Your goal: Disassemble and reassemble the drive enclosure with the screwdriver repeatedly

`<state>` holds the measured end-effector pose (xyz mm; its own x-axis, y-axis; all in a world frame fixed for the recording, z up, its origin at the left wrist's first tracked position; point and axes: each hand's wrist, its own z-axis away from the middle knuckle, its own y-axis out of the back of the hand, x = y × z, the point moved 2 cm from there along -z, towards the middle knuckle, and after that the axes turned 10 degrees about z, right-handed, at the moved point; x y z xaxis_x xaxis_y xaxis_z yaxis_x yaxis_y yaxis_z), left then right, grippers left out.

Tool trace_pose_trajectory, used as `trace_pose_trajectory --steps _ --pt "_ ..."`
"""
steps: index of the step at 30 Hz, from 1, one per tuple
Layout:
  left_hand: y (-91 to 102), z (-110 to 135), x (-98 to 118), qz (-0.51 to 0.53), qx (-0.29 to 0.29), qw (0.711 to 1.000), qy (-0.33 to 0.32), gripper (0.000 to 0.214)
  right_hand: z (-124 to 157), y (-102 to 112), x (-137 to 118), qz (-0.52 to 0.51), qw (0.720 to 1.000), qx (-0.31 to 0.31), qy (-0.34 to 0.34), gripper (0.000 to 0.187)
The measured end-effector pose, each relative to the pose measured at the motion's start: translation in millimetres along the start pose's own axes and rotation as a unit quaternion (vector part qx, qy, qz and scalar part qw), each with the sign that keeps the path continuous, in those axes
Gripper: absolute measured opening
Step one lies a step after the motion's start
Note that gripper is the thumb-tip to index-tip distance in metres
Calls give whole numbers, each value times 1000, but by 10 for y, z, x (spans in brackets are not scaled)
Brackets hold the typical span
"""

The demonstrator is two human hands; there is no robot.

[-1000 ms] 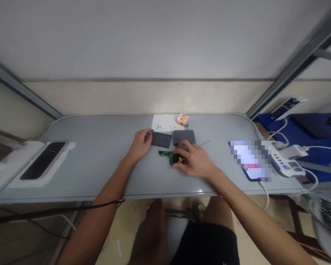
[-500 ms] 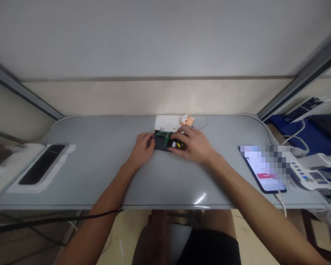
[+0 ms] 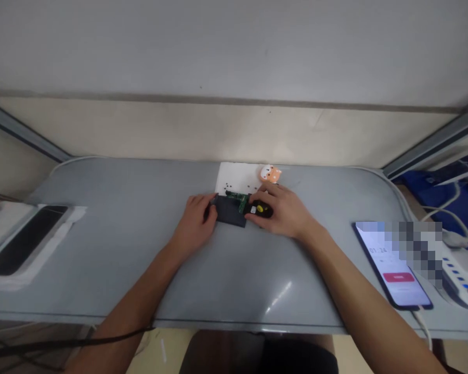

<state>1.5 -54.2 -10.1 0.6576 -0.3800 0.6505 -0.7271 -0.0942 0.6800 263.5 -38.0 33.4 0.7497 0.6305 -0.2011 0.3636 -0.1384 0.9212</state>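
Note:
A dark grey flat rectangular casing (image 3: 229, 216) lies on the desk between my hands. My left hand (image 3: 197, 218) grips its left edge between thumb and fingers. My right hand (image 3: 284, 210) holds a black part with yellow and white marks (image 3: 262, 209), at the casing's right end. A narrow green circuit board (image 3: 237, 197) runs from this black part along the casing's far edge. Whether the board is fixed to either piece, I cannot tell. Just behind lies a white sheet (image 3: 237, 176) with several tiny dark pieces on it, perhaps screws.
An orange and white animal figure (image 3: 270, 173) sits at the sheet's right corner. To the right, a lit phone (image 3: 398, 270) with a cable lies beside a white power strip (image 3: 458, 275). A dark slab-shaped device (image 3: 27, 239) lies at far left. A wall (image 3: 218, 130) closes the back.
The black part and the circuit board have shifted right relative to the casing, so more of the casing shows. Both hands keep their grip. The camera view has shifted, bringing the desk nearer.

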Motion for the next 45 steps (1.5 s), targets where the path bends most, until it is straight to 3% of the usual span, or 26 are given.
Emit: trace_pose_trajectory --steps 7,17,22,29,33,35,37,39,41,43,45 --pt "13 45 1 25 -26 999 4 40 5 -55 -156 27 999 -20 37 40" --pt "74 40 -6 51 -30 997 57 45 14 -51 -122 19 996 59 58 41" --pt "90 14 21 36 -27 996 75 43 21 -71 -104 4 998 37 57 40" --pt "62 13 21 32 -23 997 72 38 22 -32 -113 17 998 -45 44 40" --pt "45 10 -8 35 -21 997 64 36 15 -78 -69 2 998 -42 50 57" --pt "57 14 16 40 -9 998 49 35 15 -87 -56 -7 998 -10 57 61" --pt "78 29 87 34 18 999 15 36 17 -44 -70 -20 996 63 60 41" --pt "85 59 204 7 41 998 -45 35 25 62 -107 -48 981 184 34 21" --pt "49 95 342 -31 31 992 -120 33 43 198 -143 -105 941 321 -28 24" --pt "-26 121 452 -60 -25 983 -174 37 59 303 -156 -190 877 430 -100 34" --pt "-98 121 503 -83 -70 977 -184 46 60 348 -148 -252 821 493 -142 40"
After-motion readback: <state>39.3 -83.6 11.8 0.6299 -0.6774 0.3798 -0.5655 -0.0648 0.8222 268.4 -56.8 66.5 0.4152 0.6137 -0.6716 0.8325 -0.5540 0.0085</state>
